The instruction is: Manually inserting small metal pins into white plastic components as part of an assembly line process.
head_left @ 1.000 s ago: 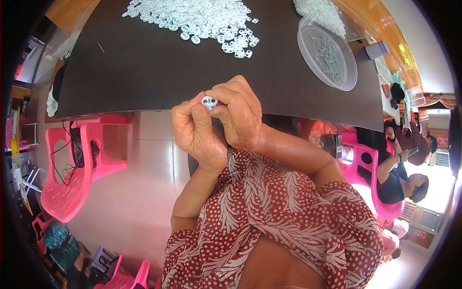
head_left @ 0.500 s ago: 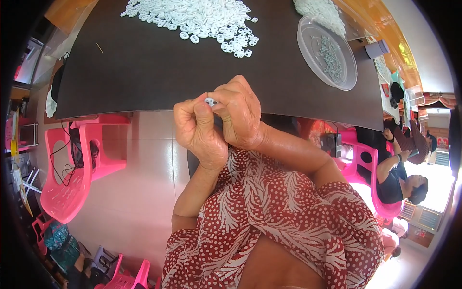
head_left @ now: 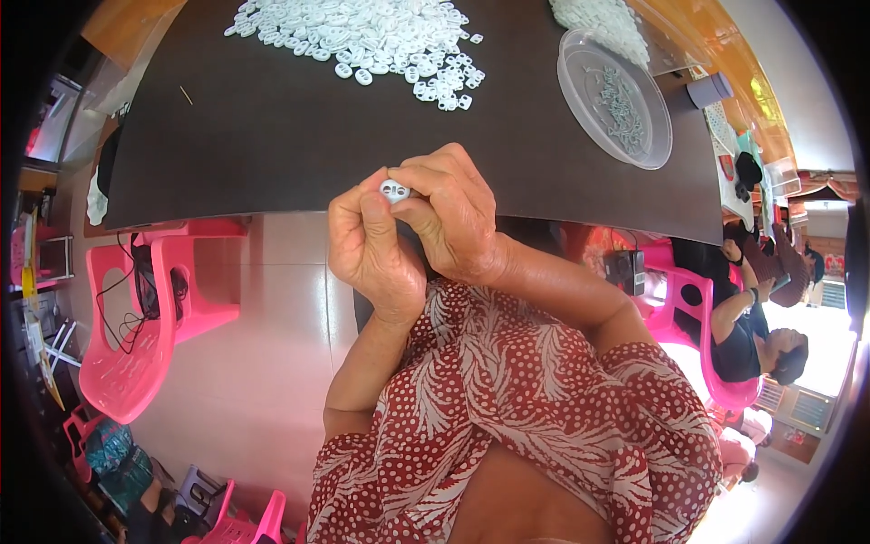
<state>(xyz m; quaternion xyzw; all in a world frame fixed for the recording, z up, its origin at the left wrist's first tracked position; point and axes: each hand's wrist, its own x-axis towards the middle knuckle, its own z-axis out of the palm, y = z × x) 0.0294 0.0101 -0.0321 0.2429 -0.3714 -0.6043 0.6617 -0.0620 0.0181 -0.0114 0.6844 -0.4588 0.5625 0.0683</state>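
Observation:
Both of my hands meet over the near edge of a dark table (head_left: 272,136). My left hand (head_left: 372,249) and my right hand (head_left: 449,218) pinch one small white plastic piece with two holes (head_left: 395,190) between their fingertips. Farther back on the table lies a heap of several similar white plastic pieces (head_left: 362,32). A clear round plastic lid or dish (head_left: 614,109) holding small grey metal bits sits to the right of my hands.
A pink plastic chair (head_left: 136,326) with a black cable on it stands at the left below the table. Another person sits on a pink chair (head_left: 752,344) at the right. More white pieces (head_left: 598,18) lie at the table's far right, beside a small grey cup (head_left: 707,89).
The white piece has turned between my fingertips, and its two holes face the camera now. My hands stay in the same place.

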